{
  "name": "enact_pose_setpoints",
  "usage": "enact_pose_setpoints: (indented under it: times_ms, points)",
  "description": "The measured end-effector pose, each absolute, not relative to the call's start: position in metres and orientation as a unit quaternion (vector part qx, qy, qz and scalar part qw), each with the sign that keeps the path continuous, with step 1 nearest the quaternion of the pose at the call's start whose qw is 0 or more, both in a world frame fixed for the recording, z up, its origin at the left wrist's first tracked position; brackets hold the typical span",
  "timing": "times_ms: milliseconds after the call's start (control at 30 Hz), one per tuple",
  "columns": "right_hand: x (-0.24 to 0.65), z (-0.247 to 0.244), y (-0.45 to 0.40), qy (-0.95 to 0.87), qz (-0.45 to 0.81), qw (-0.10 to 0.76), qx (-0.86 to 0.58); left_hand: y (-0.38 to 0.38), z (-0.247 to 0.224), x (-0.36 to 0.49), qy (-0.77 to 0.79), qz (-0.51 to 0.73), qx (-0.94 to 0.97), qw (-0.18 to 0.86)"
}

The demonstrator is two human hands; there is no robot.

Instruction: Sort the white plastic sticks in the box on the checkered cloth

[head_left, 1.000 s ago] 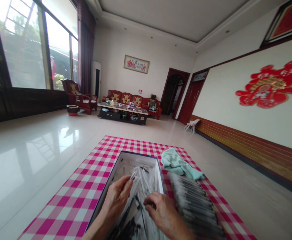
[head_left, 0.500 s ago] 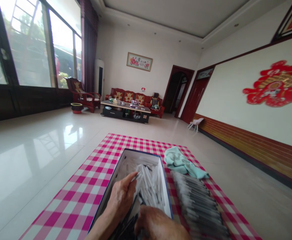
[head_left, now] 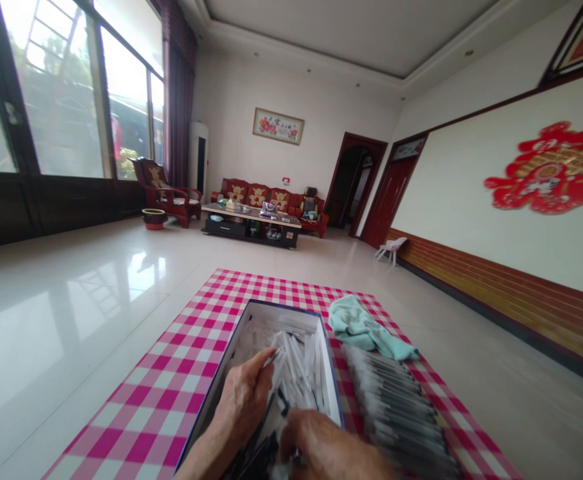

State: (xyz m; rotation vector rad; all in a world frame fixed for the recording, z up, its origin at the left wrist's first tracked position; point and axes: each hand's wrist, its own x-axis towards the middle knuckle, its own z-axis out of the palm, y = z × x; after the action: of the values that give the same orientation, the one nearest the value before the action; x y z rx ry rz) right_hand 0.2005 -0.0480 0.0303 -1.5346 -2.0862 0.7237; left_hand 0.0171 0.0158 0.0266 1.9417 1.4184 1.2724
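Observation:
A shallow white box with a blue rim (head_left: 340,393) holds many translucent white pen barrels (head_left: 301,363) and, at its near end, dark slim pieces that look like pen parts (head_left: 258,447). Over the box's left half, my left hand (head_left: 244,393) is closed, thumb and forefinger pinching a slim pen part (head_left: 273,357) whose tip sticks out. My right hand (head_left: 321,443) reaches low into the near end among the dark pieces. Motion smears its fingers, and what they touch is hidden. Right of the box lies a row of clear pens with dark ends (head_left: 401,407).
A crumpled mint-green cloth (head_left: 366,327) lies beyond the pens. All this rests on a pink-and-white checked tablecloth (head_left: 156,380). Farther off are a low coffee table (head_left: 251,223), a wooden sofa (head_left: 256,193), a flowerpot (head_left: 154,219) and a small stool (head_left: 392,249).
My right hand has shifted slightly right and down within the box's near end. My left hand keeps its pinch almost in place. The view has tilted very slightly.

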Motion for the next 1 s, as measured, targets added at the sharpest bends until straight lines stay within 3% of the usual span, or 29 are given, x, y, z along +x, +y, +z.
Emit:
enact_pose_setpoints:
  times_ms: [133,300,433,1000]
  points:
    - [0.198,0.04,-0.023,-0.76,0.313,0.244,-0.515,0.017,0.024,0.018,0.511,0.466,0.694,0.199]
    - [0.192,0.041,0.001,-0.638,0.419,0.405,-0.504,0.018,0.021,0.019,0.502,0.472,0.696,0.204]
    - [0.193,0.039,0.005,-0.56,0.478,0.48,-0.478,0.018,0.02,0.019,0.475,0.475,0.709,0.215]
    - [0.187,0.03,0.007,-0.441,0.533,0.595,-0.409,0.009,0.026,0.025,0.386,0.43,0.78,0.24]
